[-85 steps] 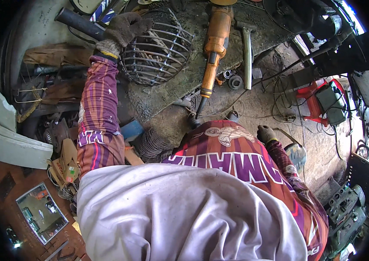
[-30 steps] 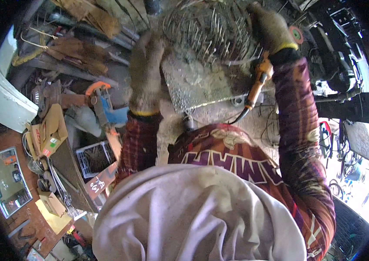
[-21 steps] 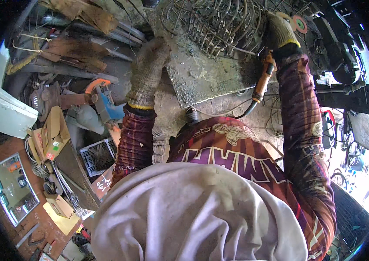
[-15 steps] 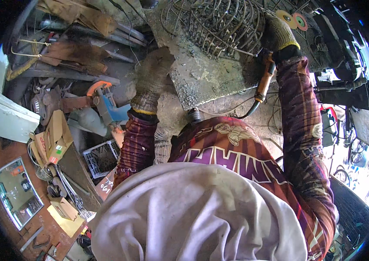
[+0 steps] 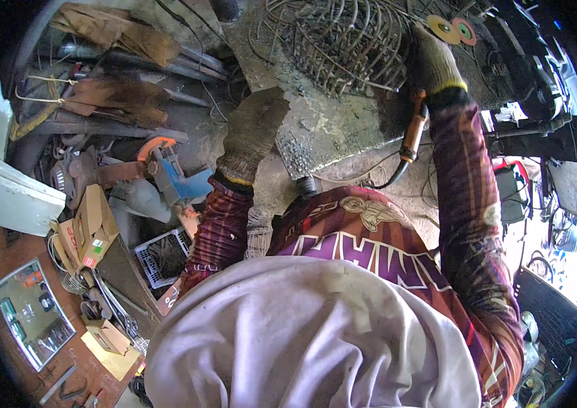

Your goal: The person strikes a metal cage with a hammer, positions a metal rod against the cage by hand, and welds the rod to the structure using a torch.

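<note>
My left hand (image 5: pixel 253 132), in a dirty knit glove with a yellow cuff edge, is over the left edge of the metal worktable (image 5: pixel 315 129). It looks flattened, with fingers stretched to the upper right and nothing visible in it. My right hand (image 5: pixel 440 64), in a similar paler glove, is at the right side of a tangle of bent metal rods (image 5: pixel 343 47). Its fingers are hidden in shadow, so what they grip cannot be made out. Just below it lies an orange-and-black corded power tool (image 5: pixel 413 132), its cable bending down toward me.
Beyond my right hand are a yellow disc (image 5: pixel 443 29) and a red-and-green disc (image 5: pixel 464 31). On the left stand a blue-and-orange tool (image 5: pixel 179 177), a white crate (image 5: pixel 160 258), an open cardboard box (image 5: pixel 91 228) and metal bars. Dark metal parts crowd the right.
My left hand has moved right, toward the worktable's edge. My right hand has shifted slightly away from the power tool, whose orange upper end shows more now.
</note>
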Tool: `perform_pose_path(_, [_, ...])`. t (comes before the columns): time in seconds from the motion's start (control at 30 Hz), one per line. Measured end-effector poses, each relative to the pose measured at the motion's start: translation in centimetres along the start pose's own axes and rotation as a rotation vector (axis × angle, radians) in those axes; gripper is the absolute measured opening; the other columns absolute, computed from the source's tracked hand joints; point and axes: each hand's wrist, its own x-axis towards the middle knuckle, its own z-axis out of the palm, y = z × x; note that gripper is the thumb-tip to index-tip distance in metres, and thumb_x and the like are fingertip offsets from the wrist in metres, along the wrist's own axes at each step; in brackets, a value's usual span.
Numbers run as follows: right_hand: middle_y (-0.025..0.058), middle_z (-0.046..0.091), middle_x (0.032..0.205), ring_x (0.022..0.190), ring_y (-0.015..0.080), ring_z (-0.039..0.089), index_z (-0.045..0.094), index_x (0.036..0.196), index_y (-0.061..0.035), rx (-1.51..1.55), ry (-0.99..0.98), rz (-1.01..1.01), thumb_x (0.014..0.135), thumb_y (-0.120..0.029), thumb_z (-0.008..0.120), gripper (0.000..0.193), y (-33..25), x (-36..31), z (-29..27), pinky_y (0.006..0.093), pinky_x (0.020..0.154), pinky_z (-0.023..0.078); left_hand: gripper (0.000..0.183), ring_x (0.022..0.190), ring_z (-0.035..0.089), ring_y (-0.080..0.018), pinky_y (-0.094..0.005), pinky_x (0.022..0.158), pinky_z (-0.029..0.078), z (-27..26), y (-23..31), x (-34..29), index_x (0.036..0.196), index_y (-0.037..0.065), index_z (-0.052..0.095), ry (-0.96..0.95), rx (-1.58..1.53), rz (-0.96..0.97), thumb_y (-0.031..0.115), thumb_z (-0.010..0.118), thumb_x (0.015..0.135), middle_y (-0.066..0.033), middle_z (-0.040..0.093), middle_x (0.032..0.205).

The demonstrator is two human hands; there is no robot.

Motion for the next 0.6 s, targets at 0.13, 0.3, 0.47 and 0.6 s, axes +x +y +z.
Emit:
perform_pose_path(0.13, [0.0183, 0.064, 0.123, 0.111, 0.0348, 0.063, 0.059, 0.129, -0.0072, -0.12, 0.043, 0.252, 0.09, -0.011, 0.06, 0.04, -4.8, -4.0, -3.1, 0.0388, 0.092, 0.05, 0.035, 0.102, 0.069, -0.0357, -0.0397, 0.089, 0.054, -1.8, 3.3, 3.6, 0.116, 0.004, 0.068, -0.023, 0.516, 0.11, 0.028, 0.067, 0.092, -0.0199, 0.07, 0.111])
perform_pose_path(0.3, [0.0136, 0.063, 0.122, 0.107, 0.0233, 0.063, 0.055, 0.132, -0.0009, 0.654, 0.247, 0.599, 0.1, -0.014, 0.053, 0.034, -12.1, -8.4, -5.6, 0.0331, 0.093, 0.048, 0.026, 0.088, 0.066, -0.0417, -0.0471, 0.078, 0.054, -3.3, 2.3, 13.9, 0.108, 0.005, 0.066, -0.056, 1.15, 0.284, 0.024, 0.053, 0.095, -0.0223, 0.067, 0.095])
perform_pose_path(0.47, [0.007, 0.063, 0.113, 0.1, 0.0127, 0.058, 0.057, 0.13, 0.0008, 1.036, 0.29, 0.755, 0.099, -0.012, 0.058, 0.034, -16.0, -13.1, -6.8, 0.0276, 0.09, 0.047, 0.025, 0.092, 0.067, -0.0385, -0.0506, 0.08, 0.054, -3.4, -3.7, 22.2, 0.109, 0.012, 0.069, -0.165, 1.303, 0.527, 0.019, 0.053, 0.091, -0.0188, 0.068, 0.102])
perform_pose_path(0.6, [0.0061, 0.064, 0.112, 0.093, 0.0096, 0.058, 0.056, 0.132, 0.0007, 1.117, 0.251, 0.866, 0.1, -0.013, 0.057, 0.034, -16.2, -16.7, -7.1, 0.0249, 0.083, 0.049, 0.026, 0.094, 0.067, -0.0388, -0.0509, 0.081, 0.054, -3.0, -4.6, 23.3, 0.111, 0.015, 0.069, -0.332, 1.498, 0.756, 0.02, 0.051, 0.093, -0.017, 0.069, 0.107])
